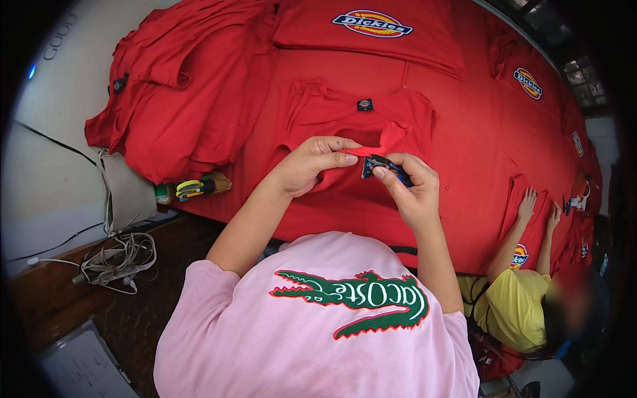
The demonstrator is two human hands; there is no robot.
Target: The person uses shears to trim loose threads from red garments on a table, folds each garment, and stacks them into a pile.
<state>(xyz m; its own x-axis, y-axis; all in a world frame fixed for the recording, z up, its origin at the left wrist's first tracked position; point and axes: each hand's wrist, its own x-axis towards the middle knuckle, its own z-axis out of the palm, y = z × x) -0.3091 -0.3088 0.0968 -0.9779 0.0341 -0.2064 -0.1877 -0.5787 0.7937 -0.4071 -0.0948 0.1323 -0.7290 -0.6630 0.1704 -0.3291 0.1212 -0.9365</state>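
My left hand [318,162] is closed, with thumb and fingers pinching a folded edge of a red shirt [358,119]. The shirt lies partly on the table, its dark neck label facing up and its lifted edge between my hands. In my right hand [415,189], thumb and fingers grip a small black object [388,167] with blue and white marks, right beside the pinched edge. Its exact kind is hard to make out, and my fingers cover part of it.
A heap of red shirts [192,86] lies at the left, and a folded red shirt with a logo [371,40] at the back. A yellow-handled tool [190,189] sits by the table edge above tangled cables [123,259]. At the right, a person in yellow [514,302] handles red cloth.
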